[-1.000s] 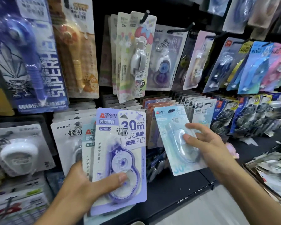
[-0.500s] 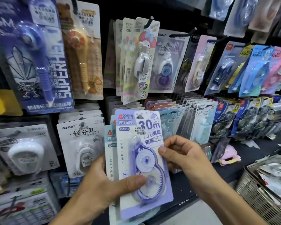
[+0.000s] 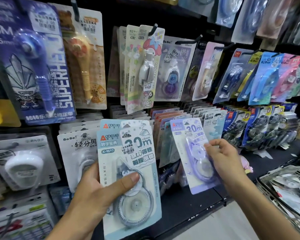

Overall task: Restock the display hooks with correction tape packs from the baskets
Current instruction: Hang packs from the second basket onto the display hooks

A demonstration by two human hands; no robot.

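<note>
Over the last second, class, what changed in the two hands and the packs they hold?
The right hand let go of a pale blue pack, then took the purple pack off the front of the left hand's stack and carried it right, toward the lower hooks. That bared the blue-grey pack in front. The left hand kept gripping its stack, thumb across the front.

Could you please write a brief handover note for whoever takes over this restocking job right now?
Left hand: grips a small stack of pale blue packs, thumb across the top blister.
Right hand: pinches one lilac pack, held up in front of the lower row of hooks, not yet hung.
Basket at lower right holds more stock.
Done: lower hooks already carry many packs.
Left: hang the lilac pack, then the blue ones, then fetch more from the basket.
</note>
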